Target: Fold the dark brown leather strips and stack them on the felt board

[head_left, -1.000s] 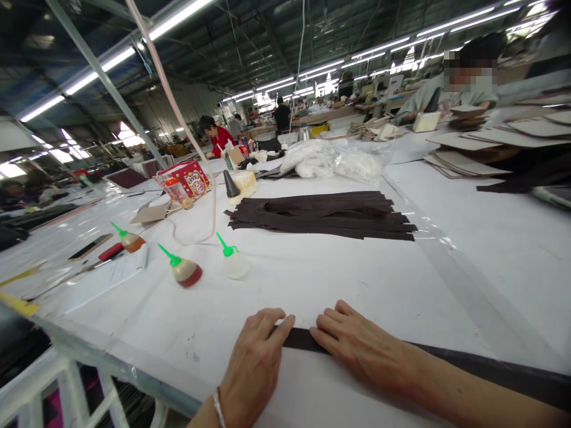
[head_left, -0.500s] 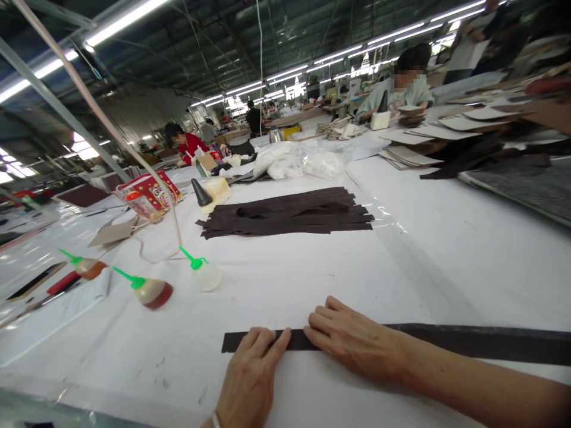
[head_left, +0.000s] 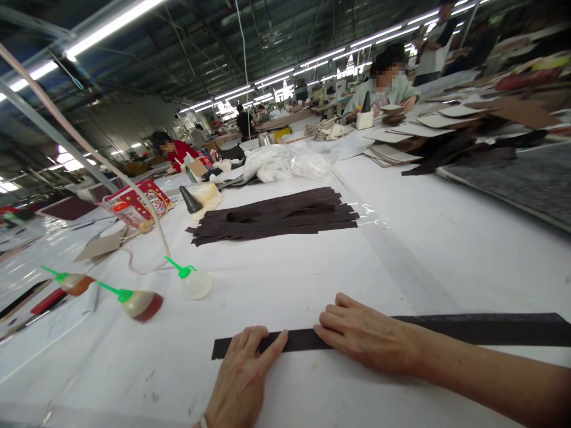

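A long, flat dark brown strip (head_left: 303,340) lies across the white table near me. My left hand (head_left: 243,368) rests on it close to its left end, fingers bent over it and thumb spread apart from them. My right hand (head_left: 357,333) is a short way to the right, its fingers curled together and pressed on the strip; what is under the fingertips is hidden. Beyond my right hand, the strip's far part (head_left: 495,329) looks wider and runs to the right edge. Farther back lies a pile of similar dark brown strips (head_left: 276,217).
Squeeze bottles with green nozzles, including a clear one (head_left: 196,284) and one with reddish-brown liquid (head_left: 141,304), sit at left. Behind the pile are a black cone-tipped bottle (head_left: 191,200) and plastic bags (head_left: 289,160). A grey board (head_left: 513,178) lies at right. A co-worker (head_left: 383,89) sits opposite.
The view has shifted, so the table things appear farther left. My right hand has moved right along the strip, widening the gap between my hands. My left hand stays near the end.
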Action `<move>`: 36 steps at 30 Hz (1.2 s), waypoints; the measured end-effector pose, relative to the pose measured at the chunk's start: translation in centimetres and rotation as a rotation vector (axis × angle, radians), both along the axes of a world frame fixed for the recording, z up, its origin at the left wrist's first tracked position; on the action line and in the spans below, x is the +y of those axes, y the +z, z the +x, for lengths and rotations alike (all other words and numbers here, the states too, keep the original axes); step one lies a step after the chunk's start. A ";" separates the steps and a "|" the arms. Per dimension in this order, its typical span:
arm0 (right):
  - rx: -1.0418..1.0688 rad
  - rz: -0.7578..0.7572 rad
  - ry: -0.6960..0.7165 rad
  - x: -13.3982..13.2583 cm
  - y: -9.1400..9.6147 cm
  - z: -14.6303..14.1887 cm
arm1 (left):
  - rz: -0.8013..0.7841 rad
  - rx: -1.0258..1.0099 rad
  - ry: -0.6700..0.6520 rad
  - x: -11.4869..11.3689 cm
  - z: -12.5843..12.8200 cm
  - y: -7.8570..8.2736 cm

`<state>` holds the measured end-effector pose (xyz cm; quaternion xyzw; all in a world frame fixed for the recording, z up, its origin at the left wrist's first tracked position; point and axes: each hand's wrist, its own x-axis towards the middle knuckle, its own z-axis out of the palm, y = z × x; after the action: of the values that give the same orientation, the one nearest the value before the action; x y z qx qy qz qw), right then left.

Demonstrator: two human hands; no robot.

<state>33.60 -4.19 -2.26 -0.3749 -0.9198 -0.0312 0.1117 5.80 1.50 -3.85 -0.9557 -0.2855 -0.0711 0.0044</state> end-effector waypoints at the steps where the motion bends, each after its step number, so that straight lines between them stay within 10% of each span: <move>1: -0.003 0.004 0.000 -0.1 0.0 0.2 | 0.017 -0.016 -0.013 0.1 0.0 -0.1; 20: -0.016 -0.016 -0.056 -2.7 0.3 4.0 | -0.025 0.082 -0.135 0.4 1.6 0.5; 29: -0.042 0.056 -0.044 -1.7 0.4 -0.6 | 0.187 -0.050 0.043 1.9 -2.6 1.4; 36: -0.063 0.117 -0.097 -0.7 -0.5 -2.8 | 0.101 -0.200 -0.041 -1.5 2.9 -0.5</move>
<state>30.81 -4.89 -2.81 -0.4107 -0.9002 -0.1021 0.1028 8.71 -0.03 -4.35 -0.9481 -0.2607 -0.1807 0.0225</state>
